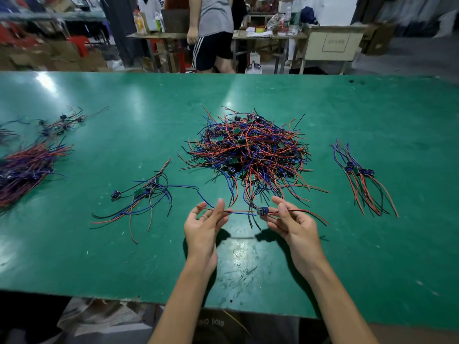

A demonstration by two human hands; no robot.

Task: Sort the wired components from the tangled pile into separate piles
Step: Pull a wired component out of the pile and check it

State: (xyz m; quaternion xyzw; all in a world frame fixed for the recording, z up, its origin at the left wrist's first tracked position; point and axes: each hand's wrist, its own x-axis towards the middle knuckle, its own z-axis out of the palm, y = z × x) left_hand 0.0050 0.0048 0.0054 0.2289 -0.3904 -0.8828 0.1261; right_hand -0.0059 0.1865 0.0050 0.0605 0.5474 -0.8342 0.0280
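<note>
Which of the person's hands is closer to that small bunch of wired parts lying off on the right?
Right. The right hand is nearer the small right pile; the left hand is farther away, across the held component.

Standing person [213, 33] beyond green table [124, 244]

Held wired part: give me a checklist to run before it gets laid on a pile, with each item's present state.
1. Left hand pinches the wires: ok.
2. Right hand grips the wired part near its small board: ok.
3. Part lifted off the green table: ok.
4. Part free of the tangled pile: cannot tell; loose pile wires hang close behind it.
5. Small pile on the left and small pile on the right both within view: ok.
6. Which pile matches this part: cannot tell.
</note>
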